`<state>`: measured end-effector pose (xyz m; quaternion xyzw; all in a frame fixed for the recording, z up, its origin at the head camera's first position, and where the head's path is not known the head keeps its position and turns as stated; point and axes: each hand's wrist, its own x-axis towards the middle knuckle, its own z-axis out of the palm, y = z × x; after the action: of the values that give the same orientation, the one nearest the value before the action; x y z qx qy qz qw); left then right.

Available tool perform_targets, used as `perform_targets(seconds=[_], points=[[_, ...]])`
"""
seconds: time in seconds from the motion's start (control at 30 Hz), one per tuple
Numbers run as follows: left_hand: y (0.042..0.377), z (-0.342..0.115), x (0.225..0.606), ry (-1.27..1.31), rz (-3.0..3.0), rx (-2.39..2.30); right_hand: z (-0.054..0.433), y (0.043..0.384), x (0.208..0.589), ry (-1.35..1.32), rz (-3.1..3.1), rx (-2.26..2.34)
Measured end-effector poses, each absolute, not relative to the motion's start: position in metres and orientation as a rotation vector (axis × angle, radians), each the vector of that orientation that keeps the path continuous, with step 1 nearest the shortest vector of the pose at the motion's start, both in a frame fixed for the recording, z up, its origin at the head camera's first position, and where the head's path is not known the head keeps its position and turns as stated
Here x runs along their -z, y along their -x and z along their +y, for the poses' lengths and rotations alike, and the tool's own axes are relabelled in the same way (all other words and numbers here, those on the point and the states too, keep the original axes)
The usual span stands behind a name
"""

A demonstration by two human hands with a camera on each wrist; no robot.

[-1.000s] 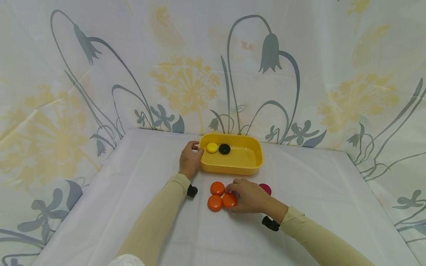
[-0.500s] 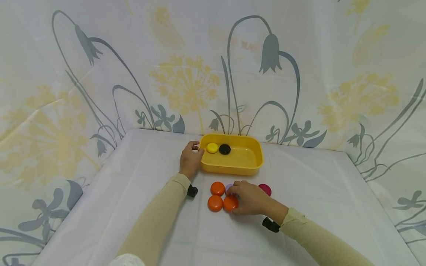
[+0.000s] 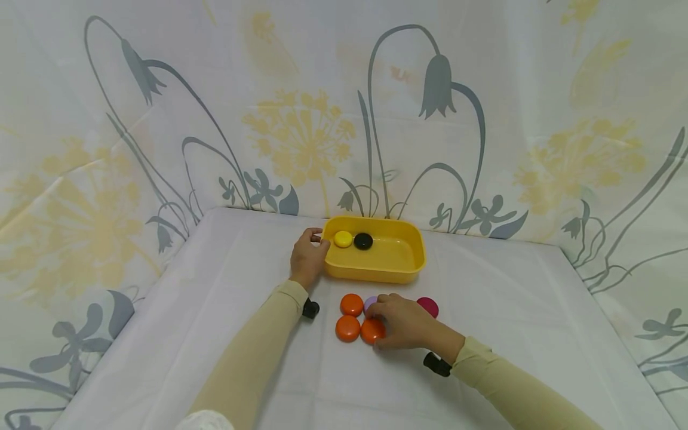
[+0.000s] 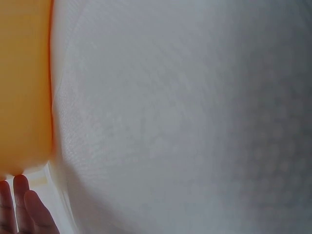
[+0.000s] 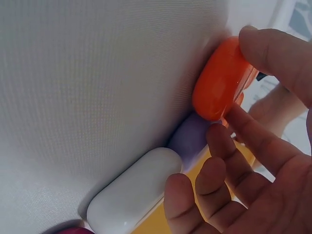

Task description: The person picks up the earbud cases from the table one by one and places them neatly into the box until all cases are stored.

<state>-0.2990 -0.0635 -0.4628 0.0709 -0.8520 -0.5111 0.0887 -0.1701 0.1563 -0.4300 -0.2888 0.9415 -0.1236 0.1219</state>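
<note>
Where it stands, the tray [image 3: 396, 254] holds two discs [image 3: 343, 239].

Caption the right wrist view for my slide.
Right hand pinches a glossy rounded orange disc near a white disc and a purple disc.

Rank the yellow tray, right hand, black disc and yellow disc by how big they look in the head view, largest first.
1. Yellow tray
2. Right hand
3. Black disc and yellow disc: these look about alike, so I leave them unranked.
</note>
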Motion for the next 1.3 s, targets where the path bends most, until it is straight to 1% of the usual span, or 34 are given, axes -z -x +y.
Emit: perform_targets(seconds=[0.53,0.7,1.1,1.3], points=[[0.300,-0.064,0.463,-0.204,-2.545,1.513,0.159,0.176,0.421,0.928,2.775,0.514],[0.301,-0.064,0.463,-0.193,-2.534,1.519,0.158,0.181,0.415,0.888,2.795,0.546],[0.301,-0.065,0.464,-0.190,-2.539,1.513,0.155,0.205,0.398,0.817,2.890,0.737],[0.302,-0.065,0.466,-0.190,-2.543,1.502,0.152,0.223,0.395,0.883,2.917,0.767]])
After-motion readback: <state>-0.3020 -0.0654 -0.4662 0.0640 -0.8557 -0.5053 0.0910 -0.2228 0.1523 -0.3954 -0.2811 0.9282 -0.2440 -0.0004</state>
